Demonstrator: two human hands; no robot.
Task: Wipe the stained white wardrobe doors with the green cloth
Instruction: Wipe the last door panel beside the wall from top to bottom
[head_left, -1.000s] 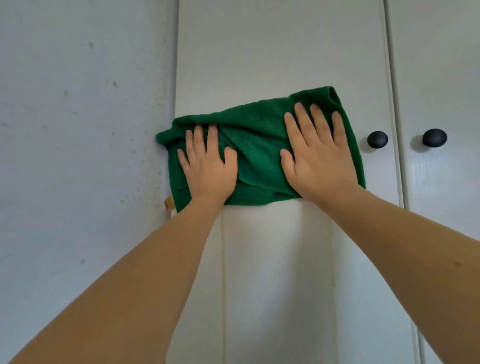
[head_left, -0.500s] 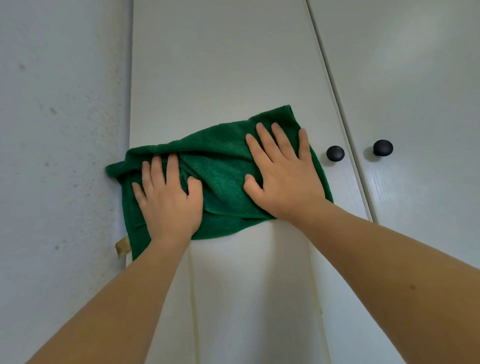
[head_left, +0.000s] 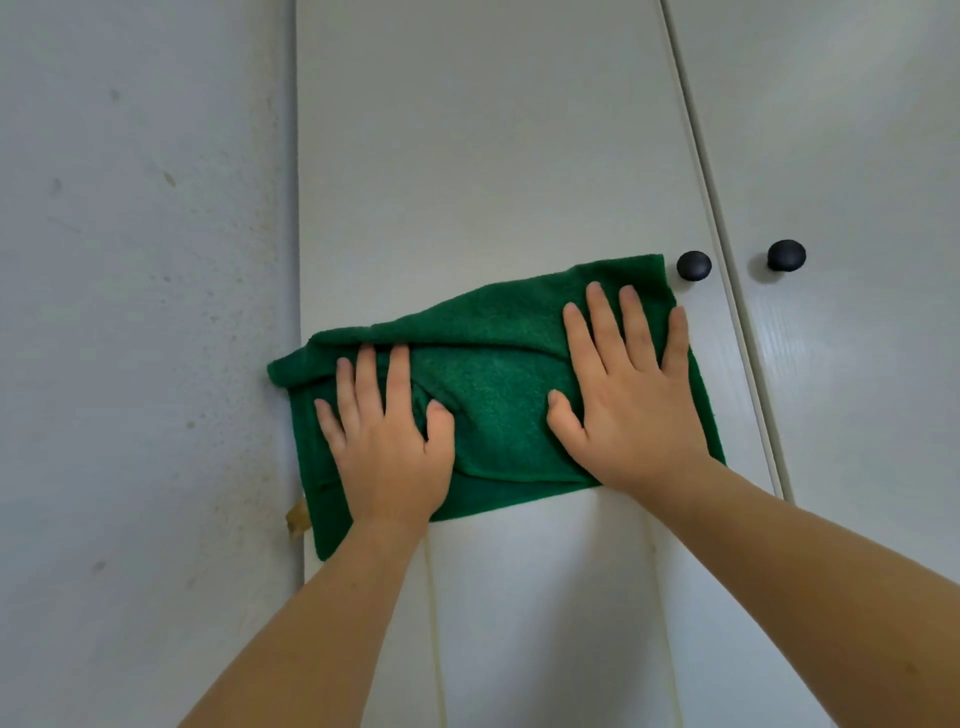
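Both hands, the left hand and right hand, press flat with spread fingers on the green cloth against the left wardrobe door, its corner near a black knob.

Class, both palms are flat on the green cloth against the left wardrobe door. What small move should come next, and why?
Probably slide the green cloth upward: left hand and right hand press it flat, and bare door lies above.
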